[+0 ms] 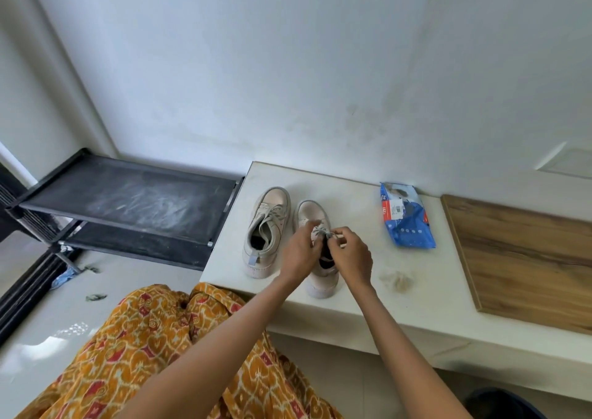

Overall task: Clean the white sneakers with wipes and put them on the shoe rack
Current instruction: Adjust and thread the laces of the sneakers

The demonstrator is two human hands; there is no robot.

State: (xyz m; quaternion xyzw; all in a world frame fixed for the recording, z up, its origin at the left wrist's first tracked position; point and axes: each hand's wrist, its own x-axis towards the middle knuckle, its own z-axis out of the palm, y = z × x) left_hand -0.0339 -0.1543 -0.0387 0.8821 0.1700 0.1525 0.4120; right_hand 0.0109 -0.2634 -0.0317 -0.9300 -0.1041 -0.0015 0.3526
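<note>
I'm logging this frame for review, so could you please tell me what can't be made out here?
Head view only:
- Right sneaker: its laces and opening are covered by the left hand and right hand.
- Wipes pack: print too small to read.
- Shoe rack: left end cut off by the frame edge; lower shelf mostly hidden under the top one.
- Wooden board: cut off at the right edge.

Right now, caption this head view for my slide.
Both hands work the laces of one white sneaker beside its mate.

Right sneaker's [315,223] middle behind both hands; wooden board [525,258] cropped rightward.
</note>
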